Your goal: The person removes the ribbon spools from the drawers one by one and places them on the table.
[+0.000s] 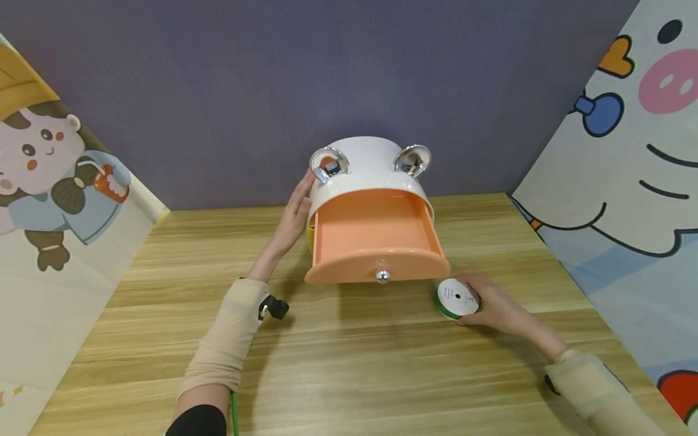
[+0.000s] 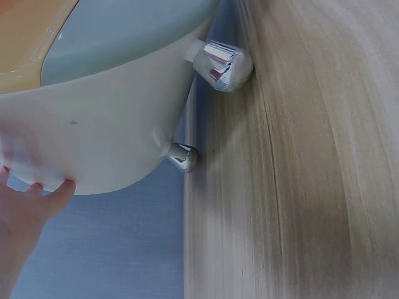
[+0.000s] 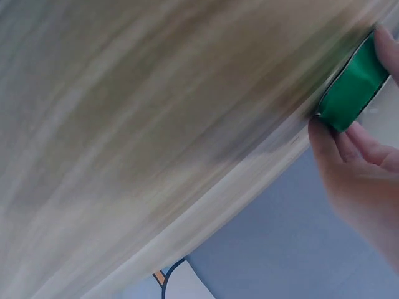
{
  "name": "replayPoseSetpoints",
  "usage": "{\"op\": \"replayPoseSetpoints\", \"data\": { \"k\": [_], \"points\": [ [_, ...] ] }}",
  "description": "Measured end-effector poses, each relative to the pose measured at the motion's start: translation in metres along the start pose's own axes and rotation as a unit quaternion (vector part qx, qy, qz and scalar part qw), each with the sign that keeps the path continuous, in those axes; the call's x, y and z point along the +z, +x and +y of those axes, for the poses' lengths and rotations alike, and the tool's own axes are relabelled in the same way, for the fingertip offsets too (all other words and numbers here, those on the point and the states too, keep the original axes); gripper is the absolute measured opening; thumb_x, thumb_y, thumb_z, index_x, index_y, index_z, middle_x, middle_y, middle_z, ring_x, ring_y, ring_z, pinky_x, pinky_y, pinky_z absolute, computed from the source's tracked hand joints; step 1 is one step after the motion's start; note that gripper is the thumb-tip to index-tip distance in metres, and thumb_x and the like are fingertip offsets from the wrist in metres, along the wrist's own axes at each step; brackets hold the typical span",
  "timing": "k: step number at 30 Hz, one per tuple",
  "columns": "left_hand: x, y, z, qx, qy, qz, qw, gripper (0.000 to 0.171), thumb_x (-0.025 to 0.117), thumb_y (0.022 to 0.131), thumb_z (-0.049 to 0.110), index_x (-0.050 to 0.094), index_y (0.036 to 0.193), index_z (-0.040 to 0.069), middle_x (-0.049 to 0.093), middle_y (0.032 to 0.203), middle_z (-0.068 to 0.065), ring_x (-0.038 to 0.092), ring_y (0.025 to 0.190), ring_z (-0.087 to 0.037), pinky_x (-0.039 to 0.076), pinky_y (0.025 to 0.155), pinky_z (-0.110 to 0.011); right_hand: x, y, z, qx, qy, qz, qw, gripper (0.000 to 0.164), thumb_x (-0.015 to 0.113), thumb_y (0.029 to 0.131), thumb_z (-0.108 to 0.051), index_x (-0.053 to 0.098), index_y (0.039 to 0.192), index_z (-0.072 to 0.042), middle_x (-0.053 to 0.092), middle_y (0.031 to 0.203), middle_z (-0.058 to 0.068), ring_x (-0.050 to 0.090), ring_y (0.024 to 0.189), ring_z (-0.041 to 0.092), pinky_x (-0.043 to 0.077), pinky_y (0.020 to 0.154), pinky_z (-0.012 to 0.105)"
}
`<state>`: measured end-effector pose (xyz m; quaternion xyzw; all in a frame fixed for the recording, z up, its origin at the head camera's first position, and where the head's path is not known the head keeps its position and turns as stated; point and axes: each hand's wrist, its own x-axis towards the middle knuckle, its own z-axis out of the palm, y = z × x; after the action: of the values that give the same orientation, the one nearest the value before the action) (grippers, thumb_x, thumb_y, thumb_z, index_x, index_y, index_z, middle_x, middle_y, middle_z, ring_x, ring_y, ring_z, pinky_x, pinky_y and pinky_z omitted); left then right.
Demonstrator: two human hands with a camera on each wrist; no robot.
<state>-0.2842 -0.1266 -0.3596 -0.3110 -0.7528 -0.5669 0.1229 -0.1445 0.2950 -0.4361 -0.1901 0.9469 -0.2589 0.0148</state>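
Note:
A white rounded box (image 1: 365, 160) with two shiny round ear-like parts stands at the back of the table, its orange drawer (image 1: 376, 221) pulled out and no contents showing in it. My left hand (image 1: 294, 212) rests against the box's left side with fingers extended; in the left wrist view the fingertips of the left hand (image 2: 28, 212) touch the pale box wall (image 2: 106, 137). Right of the drawer front, my right hand (image 1: 493, 306) grips a spool of green ribbon (image 1: 457, 298) with a white label on top. The right wrist view shows thumb and fingers around the green ribbon (image 3: 352, 87).
The drawer front carries a silver knob (image 1: 383, 276). Silver feet (image 2: 224, 65) lift the box off the wooden table (image 1: 349, 363). A grey-blue wall (image 1: 272, 91) rises behind, and cartoon-printed panels (image 1: 616, 200) flank both sides.

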Motion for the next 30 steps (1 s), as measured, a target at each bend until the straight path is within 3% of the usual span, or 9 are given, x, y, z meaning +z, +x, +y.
{"op": "replayPoseSetpoints", "data": {
  "k": [8, 12, 15, 18, 22, 26, 30],
  "points": [
    [0.001, -0.001, 0.000, 0.000, -0.005, -0.005, 1.0000, 0.102, 0.032, 0.088, 0.075, 0.026, 0.154, -0.003, 0.013, 0.165, -0.023, 0.010, 0.154, -0.041, 0.009, 0.125, -0.059, -0.003, -0.002, -0.004, -0.006, -0.009, 0.006, 1.000, 0.086, 0.094, 0.065, -0.027, 0.051, 0.132, 0.008, 0.059, 0.129, 0.026, 0.059, 0.114, 0.040, 0.050, 0.092, 0.055],
    [0.001, -0.001, 0.000, -0.003, -0.006, -0.006, 1.0000, 0.102, 0.032, 0.088, 0.076, 0.026, 0.154, -0.003, 0.013, 0.166, -0.022, 0.009, 0.155, -0.041, 0.009, 0.125, -0.059, -0.016, -0.007, -0.017, 0.006, 0.006, 0.003, 1.000, 0.095, 0.092, 0.068, -0.031, 0.044, 0.139, 0.010, 0.055, 0.134, 0.031, 0.057, 0.118, 0.047, 0.051, 0.094, 0.060],
    [0.000, -0.001, 0.001, 0.002, -0.006, -0.001, 1.0000, 0.103, 0.032, 0.088, 0.076, 0.026, 0.153, -0.003, 0.013, 0.165, -0.023, 0.010, 0.155, -0.040, 0.009, 0.125, -0.059, -0.026, -0.010, -0.031, -0.004, 0.016, 0.022, 1.000, 0.089, 0.090, 0.072, -0.028, 0.045, 0.139, 0.010, 0.053, 0.136, 0.031, 0.055, 0.120, 0.049, 0.050, 0.095, 0.060],
    [0.000, -0.001, 0.002, 0.003, -0.006, 0.000, 1.0000, 0.103, 0.032, 0.088, 0.077, 0.026, 0.153, -0.003, 0.013, 0.165, -0.023, 0.009, 0.155, -0.041, 0.009, 0.125, -0.060, -0.031, -0.013, -0.046, -0.031, 0.025, 0.055, 0.998, 0.075, 0.089, 0.073, -0.023, 0.053, 0.133, 0.005, 0.060, 0.129, 0.024, 0.060, 0.116, 0.038, 0.055, 0.094, 0.049],
    [-0.001, -0.002, 0.001, 0.001, -0.008, -0.001, 1.0000, 0.103, 0.032, 0.088, 0.077, 0.026, 0.154, -0.003, 0.013, 0.166, -0.022, 0.009, 0.155, -0.040, 0.009, 0.125, -0.060, -0.030, -0.017, -0.067, -0.086, 0.050, 0.087, 0.991, 0.055, 0.088, 0.073, -0.015, 0.064, 0.121, -0.004, 0.068, 0.117, 0.013, 0.065, 0.105, 0.010, 0.061, 0.083, 0.032],
    [0.000, -0.002, 0.000, -0.001, -0.009, -0.002, 1.0000, 0.103, 0.032, 0.088, 0.076, 0.026, 0.154, -0.002, 0.013, 0.166, -0.021, 0.009, 0.155, -0.039, 0.009, 0.125, -0.059, -0.026, -0.021, -0.088, -0.129, 0.126, 0.064, 0.981, 0.042, 0.082, 0.080, -0.006, 0.065, 0.118, -0.009, 0.070, 0.115, 0.006, 0.062, 0.106, -0.005, 0.061, 0.079, 0.026],
    [0.000, -0.002, 0.000, 0.000, -0.008, -0.003, 1.0000, 0.102, 0.032, 0.088, 0.076, 0.026, 0.154, -0.002, 0.013, 0.166, -0.022, 0.009, 0.155, -0.040, 0.009, 0.125, -0.059, -0.017, -0.023, -0.108, -0.144, 0.226, 0.009, 0.963, 0.034, 0.069, 0.090, 0.001, 0.062, 0.122, -0.006, 0.066, 0.119, -0.006, 0.062, 0.108, -0.003, 0.060, 0.081, 0.024]
  ]
}}
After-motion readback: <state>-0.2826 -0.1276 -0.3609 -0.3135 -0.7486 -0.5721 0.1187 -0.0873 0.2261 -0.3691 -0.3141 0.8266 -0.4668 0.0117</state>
